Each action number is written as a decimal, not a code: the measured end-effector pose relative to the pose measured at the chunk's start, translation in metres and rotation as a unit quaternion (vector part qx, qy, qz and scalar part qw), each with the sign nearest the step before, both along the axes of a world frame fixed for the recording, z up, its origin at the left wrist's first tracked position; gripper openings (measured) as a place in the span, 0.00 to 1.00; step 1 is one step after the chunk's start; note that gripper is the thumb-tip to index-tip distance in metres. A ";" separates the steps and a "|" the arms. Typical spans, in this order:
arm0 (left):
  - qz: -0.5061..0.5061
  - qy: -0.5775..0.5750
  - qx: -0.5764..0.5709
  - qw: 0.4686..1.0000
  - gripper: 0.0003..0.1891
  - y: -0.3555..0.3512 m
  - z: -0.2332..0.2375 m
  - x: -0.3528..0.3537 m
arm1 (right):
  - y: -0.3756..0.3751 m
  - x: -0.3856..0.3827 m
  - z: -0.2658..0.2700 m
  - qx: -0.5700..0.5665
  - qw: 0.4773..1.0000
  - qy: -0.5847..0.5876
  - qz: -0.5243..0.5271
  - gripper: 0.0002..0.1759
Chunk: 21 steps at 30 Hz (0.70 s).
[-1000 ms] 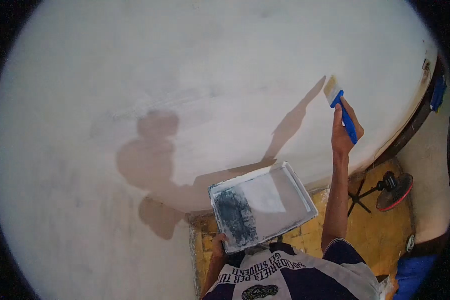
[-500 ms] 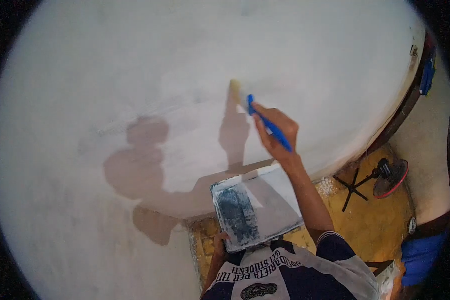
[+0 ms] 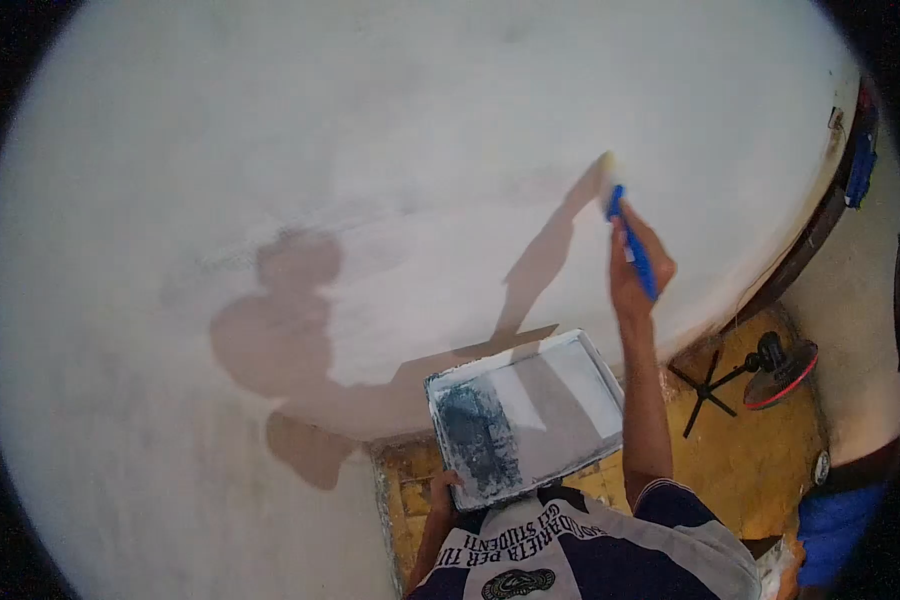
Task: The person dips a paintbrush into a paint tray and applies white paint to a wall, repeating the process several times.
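"Brushing the wall (image 3: 420, 120) looks like the step in hand; where do we have the brush (image 3: 642, 266)?"

"Beyond the tray (image 3: 500, 359) and toward its right, the bristles (image 3: 607, 175) seemingly meeting the wall. Our right hand (image 3: 660, 262) has its fingers closed around the blue handle."

"And our left hand (image 3: 447, 491)?"

"Gripping the tray's near left corner; we can't tell how the fingers hidden underneath lie."

"What do we see inside the tray?"

"Dark, patchy staining (image 3: 475, 430) across the left end, and a pale surface over the rest. We can't tell how much of it is wet."

"What does the next move call for, as we judge it?"

"Even pressure on the bristles and a level tray. The fan (image 3: 782, 375) stands well apart, to the tray's right, over the yellow floor (image 3: 705, 460)."
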<state>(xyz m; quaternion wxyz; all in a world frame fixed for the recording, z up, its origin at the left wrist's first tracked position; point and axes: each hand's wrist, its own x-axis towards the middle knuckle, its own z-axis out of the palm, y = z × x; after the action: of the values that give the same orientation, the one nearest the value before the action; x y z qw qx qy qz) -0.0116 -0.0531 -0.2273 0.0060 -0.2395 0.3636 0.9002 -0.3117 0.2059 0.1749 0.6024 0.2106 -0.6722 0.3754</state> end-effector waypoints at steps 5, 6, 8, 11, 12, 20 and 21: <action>0.014 0.143 -0.114 0.983 0.11 -0.007 -0.078 0.000 | -0.084 0.017 -0.006 0.030 0.996 -0.002 0.088 0.16; 0.020 0.220 -0.168 0.961 0.11 -0.011 -0.111 -0.003 | -0.094 0.021 -0.003 0.040 0.992 0.006 0.118 0.17; 0.016 0.371 -0.233 0.899 0.12 -0.015 -0.135 -0.010 | -0.112 0.023 -0.008 0.065 0.979 0.011 0.191 0.20; -0.015 0.510 -0.186 0.840 0.14 -0.012 -0.116 -0.024 | -0.138 0.041 0.002 0.092 0.967 -0.006 0.236 0.20; -0.012 0.507 -0.197 0.839 0.14 -0.012 -0.115 -0.023 | -0.142 0.044 0.005 0.088 0.961 -0.023 0.263 0.20; 0.020 0.158 -0.169 0.973 0.08 -0.002 0.013 0.006 | -0.079 0.009 -0.013 -0.033 0.960 -0.154 0.232 0.15; 0.017 0.144 -0.155 0.977 0.07 -0.001 0.022 0.005 | -0.062 0.001 -0.018 -0.064 0.967 -0.140 0.201 0.15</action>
<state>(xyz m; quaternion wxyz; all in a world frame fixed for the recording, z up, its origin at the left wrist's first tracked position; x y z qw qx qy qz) -0.0069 -0.0543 -0.2052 -0.0987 -0.1113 0.4918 0.8579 -0.3108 0.1439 0.1567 0.4266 0.2483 -0.6681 0.5568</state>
